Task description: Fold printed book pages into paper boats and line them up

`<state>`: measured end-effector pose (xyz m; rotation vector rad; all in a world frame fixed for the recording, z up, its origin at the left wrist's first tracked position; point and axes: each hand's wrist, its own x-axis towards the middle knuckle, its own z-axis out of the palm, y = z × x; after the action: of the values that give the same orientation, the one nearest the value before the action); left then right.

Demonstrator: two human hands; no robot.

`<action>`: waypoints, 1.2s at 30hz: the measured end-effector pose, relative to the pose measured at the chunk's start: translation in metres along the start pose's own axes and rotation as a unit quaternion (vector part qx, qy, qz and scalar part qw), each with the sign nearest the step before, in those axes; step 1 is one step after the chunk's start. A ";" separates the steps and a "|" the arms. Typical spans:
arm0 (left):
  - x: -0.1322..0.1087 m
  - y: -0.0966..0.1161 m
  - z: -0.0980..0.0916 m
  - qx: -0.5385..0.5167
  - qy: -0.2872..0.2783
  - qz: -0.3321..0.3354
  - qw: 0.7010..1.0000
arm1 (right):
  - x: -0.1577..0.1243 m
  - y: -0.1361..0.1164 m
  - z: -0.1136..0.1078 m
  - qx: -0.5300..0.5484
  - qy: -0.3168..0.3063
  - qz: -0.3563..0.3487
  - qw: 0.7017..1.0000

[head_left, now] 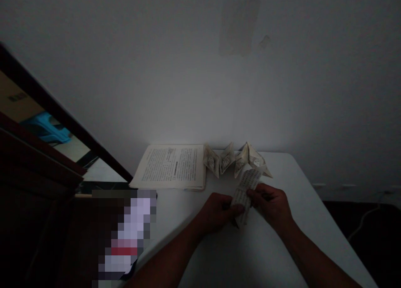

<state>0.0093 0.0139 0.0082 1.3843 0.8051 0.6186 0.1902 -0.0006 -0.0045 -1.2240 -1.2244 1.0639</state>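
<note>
A strip of folded printed paper (248, 180) is held slanted above the white table between both hands. My left hand (217, 212) pinches its lower left side, thumb lying across the print. On the right edge, my right hand (272, 202) grips the paper between thumb and fingers. Just behind the strip stand folded paper pieces (219, 160) with pointed corners, made of printed pages. Another folded paper piece (255, 159) is next to them on the right, partly covered by the strip. The undersides of the held paper are hidden.
A stack of printed pages (173, 166) lies at the table's back left. The white table (282, 164) meets a grey wall (175, 70). At the left edge is a blurred-out phone-like object (131, 229). A dark-framed mirror or opening (62, 116) leans at far left.
</note>
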 end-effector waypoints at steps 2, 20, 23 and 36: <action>-0.001 0.001 -0.001 0.014 -0.003 0.009 1.000 | -0.001 -0.002 0.000 -0.014 -0.005 0.001 1.000; -0.002 -0.001 -0.003 0.033 0.013 0.039 0.999 | -0.003 -0.004 0.004 -0.017 -0.029 0.003 0.999; -0.001 -0.001 -0.004 0.034 0.028 0.031 0.999 | -0.004 -0.005 0.005 -0.024 -0.038 0.002 0.999; -0.003 0.005 -0.004 0.062 0.106 0.084 0.989 | -0.004 -0.001 0.005 -0.012 -0.080 0.037 0.996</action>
<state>0.0048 0.0148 0.0135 1.5276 0.9139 0.8701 0.1851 -0.0044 -0.0044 -1.2290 -1.3262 1.2237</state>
